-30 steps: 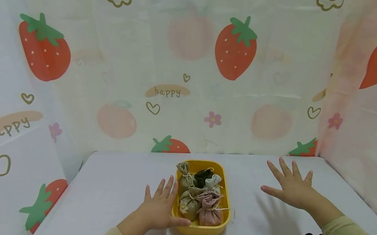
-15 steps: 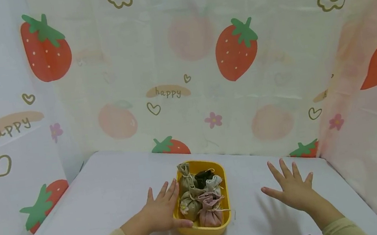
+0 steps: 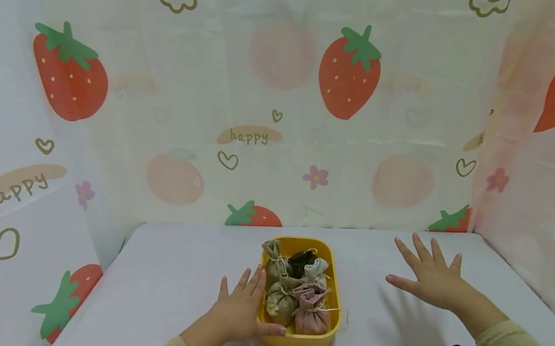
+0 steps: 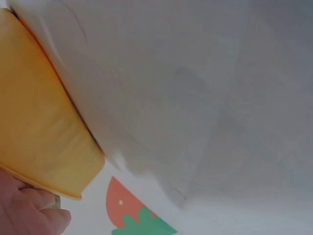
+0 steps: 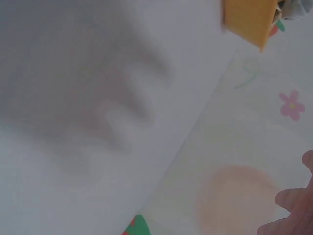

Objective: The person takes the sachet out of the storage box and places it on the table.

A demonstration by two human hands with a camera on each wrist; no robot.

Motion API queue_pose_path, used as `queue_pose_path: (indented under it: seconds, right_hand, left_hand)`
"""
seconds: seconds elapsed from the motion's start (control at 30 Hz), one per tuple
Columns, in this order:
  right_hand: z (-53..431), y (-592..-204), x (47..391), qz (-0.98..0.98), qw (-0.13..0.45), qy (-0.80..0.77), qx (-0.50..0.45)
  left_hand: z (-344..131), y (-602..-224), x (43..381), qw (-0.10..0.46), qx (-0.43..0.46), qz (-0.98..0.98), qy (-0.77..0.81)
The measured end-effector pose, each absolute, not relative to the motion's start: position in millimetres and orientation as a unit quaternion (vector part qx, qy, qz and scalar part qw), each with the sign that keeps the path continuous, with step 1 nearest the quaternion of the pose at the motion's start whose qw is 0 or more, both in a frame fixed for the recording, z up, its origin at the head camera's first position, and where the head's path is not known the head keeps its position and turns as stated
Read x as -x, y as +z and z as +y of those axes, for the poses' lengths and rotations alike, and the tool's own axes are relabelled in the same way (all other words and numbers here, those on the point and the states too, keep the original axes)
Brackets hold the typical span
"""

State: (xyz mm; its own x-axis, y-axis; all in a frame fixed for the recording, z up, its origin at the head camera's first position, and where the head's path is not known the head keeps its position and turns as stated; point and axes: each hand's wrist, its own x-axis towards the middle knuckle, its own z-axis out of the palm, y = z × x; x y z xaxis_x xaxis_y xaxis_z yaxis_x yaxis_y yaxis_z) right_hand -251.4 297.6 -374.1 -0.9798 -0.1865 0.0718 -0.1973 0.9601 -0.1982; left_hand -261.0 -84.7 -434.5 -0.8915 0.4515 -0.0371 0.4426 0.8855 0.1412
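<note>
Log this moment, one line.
left hand: at left rim of yellow tray | right hand: spread above table, empty | tray: holds cloth pouches

Room right of yellow tray (image 3: 302, 342); left grip (image 3: 240, 313) blocks left side.

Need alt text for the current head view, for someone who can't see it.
A person's left hand, fingers spread, is at the left side of a yellow tray of small tied cloth pouches on a white table. The right hand, also spread, is apart from the tray, to its right. Behind is a strawberry-print backdrop.
</note>
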Motion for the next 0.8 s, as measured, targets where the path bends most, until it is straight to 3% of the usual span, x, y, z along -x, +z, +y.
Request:
queue_pose_path:
  seconds: [0.53,0.8]
  right_hand:
    - [293,-368,256,-0.985,0.051,0.113,-0.119]
    - [281,-364,260,-0.965,0.076,0.195,-0.16]
  left_hand:
    - [-85,-428,259,0.044,-0.25,0.965,0.068]
    - [-84,-423,258,0.059,-0.252,0.964,0.066]
